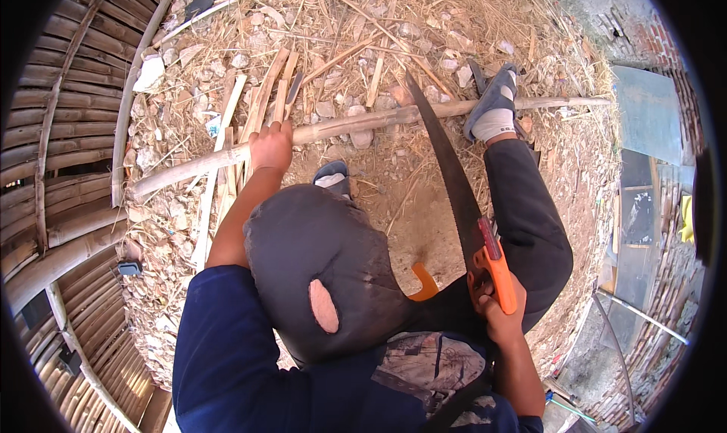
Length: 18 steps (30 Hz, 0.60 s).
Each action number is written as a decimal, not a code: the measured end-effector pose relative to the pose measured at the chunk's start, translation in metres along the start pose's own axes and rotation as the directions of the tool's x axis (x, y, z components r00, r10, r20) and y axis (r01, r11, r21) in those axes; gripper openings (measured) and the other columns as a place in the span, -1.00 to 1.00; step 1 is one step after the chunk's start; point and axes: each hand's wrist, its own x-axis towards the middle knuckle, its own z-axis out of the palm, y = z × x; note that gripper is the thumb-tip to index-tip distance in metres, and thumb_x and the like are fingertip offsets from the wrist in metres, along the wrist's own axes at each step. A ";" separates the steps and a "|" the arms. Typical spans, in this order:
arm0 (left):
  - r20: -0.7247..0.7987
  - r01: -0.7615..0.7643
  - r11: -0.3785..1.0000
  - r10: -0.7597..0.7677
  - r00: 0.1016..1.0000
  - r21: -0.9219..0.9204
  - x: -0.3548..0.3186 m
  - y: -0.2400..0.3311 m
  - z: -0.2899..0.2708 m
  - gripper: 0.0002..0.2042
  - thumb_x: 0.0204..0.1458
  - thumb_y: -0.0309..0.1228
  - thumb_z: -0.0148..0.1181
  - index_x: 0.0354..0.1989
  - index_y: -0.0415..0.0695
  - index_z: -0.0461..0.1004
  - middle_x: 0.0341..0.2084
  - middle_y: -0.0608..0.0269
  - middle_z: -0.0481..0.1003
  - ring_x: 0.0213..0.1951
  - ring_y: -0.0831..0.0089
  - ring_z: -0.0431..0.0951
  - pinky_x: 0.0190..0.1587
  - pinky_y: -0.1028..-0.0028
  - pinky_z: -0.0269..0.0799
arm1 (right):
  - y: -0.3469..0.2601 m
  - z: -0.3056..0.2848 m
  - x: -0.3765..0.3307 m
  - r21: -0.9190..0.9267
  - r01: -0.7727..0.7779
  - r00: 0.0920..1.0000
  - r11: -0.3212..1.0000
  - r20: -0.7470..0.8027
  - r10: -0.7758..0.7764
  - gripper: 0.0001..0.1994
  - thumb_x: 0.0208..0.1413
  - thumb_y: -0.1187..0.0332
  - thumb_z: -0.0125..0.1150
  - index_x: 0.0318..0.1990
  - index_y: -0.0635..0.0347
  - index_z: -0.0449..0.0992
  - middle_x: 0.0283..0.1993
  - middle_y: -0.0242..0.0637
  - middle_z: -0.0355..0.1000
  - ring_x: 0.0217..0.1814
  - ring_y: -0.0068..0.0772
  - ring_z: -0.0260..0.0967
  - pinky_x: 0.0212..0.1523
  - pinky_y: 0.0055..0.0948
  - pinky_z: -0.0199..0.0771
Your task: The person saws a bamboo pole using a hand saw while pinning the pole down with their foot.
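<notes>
Left hand: your left hand [270, 145] is clamped round the bamboo pole [363, 123], out ahead of your knee
Right hand: your right hand [500, 312] grips the orange handle of the pruning saw [454, 183], blade reaching up to the pole
Pole axis: runs left to right across you, your sandalled foot [494, 100] pinning its right stretch
Around: straw-littered ground [424, 206], split bamboo strips [265, 92] beyond your left hand

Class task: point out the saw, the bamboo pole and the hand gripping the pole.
saw [453, 177], head view, middle of the dark blade
bamboo pole [379, 119], head view, mid-length of the stem
left hand [271, 147], head view, back of the hand
</notes>
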 end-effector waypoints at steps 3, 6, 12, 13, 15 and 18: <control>0.021 0.009 0.999 -0.008 1.000 -0.040 -0.004 0.011 -0.007 -0.75 0.14 -0.38 0.18 0.00 0.00 0.51 -0.17 0.28 0.62 -0.05 0.23 0.63 0.07 0.11 0.43 | 0.002 0.006 0.010 0.064 -0.063 0.995 0.996 0.077 0.058 -0.87 -0.05 0.53 0.15 -0.31 0.26 0.38 -0.41 -0.33 0.40 -0.50 -0.57 0.36 -0.42 -0.53 0.41; 0.113 0.019 1.000 -0.020 0.993 0.010 0.000 0.011 -0.013 -0.73 0.13 -0.36 0.22 0.01 -0.02 0.50 -0.16 0.27 0.63 -0.03 0.21 0.65 0.07 0.12 0.46 | 0.003 0.017 0.022 0.071 -0.056 0.993 0.996 0.108 0.048 -0.88 -0.03 0.55 0.14 -0.32 0.27 0.37 -0.42 -0.31 0.38 -0.51 -0.56 0.35 -0.45 -0.54 0.39; 0.431 0.053 0.997 -0.025 0.902 -0.053 0.030 0.007 -0.040 -0.69 0.06 -0.29 0.29 -0.01 0.00 0.56 -0.12 0.06 0.67 -0.02 0.12 0.68 0.03 0.14 0.59 | 0.017 0.023 0.035 0.178 -0.124 0.979 0.976 0.185 0.091 -0.91 0.00 0.55 0.11 -0.33 0.26 0.36 -0.44 -0.29 0.37 -0.54 -0.56 0.32 -0.49 -0.55 0.37; 0.454 0.055 0.997 -0.026 0.891 -0.052 0.034 0.006 -0.042 -0.69 0.07 -0.30 0.27 0.01 0.02 0.57 -0.09 0.10 0.66 0.00 0.14 0.68 0.04 0.15 0.59 | 0.017 0.023 0.037 0.190 -0.136 0.975 0.972 0.200 0.097 -0.91 0.00 0.55 0.11 -0.33 0.26 0.36 -0.45 -0.29 0.37 -0.55 -0.56 0.31 -0.50 -0.55 0.36; 0.500 0.059 0.997 -0.025 0.866 -0.052 0.039 0.004 -0.047 -0.69 0.10 -0.30 0.23 0.05 0.06 0.57 -0.03 0.17 0.66 0.02 0.17 0.67 0.07 0.18 0.59 | 0.017 0.019 0.032 0.182 -0.136 0.975 0.974 0.199 0.099 -0.92 0.00 0.55 0.11 -0.34 0.25 0.36 -0.48 -0.30 0.37 -0.57 -0.56 0.31 -0.52 -0.54 0.34; 0.492 0.069 0.996 -0.031 0.870 -0.060 0.039 0.006 -0.045 -0.66 0.08 -0.31 0.23 0.07 0.08 0.57 -0.03 0.17 0.66 0.02 0.17 0.67 0.07 0.17 0.59 | 0.021 0.013 0.027 0.157 -0.112 0.981 0.981 0.178 0.083 -0.92 0.01 0.55 0.11 -0.34 0.24 0.36 -0.51 -0.32 0.36 -0.59 -0.56 0.30 -0.55 -0.55 0.31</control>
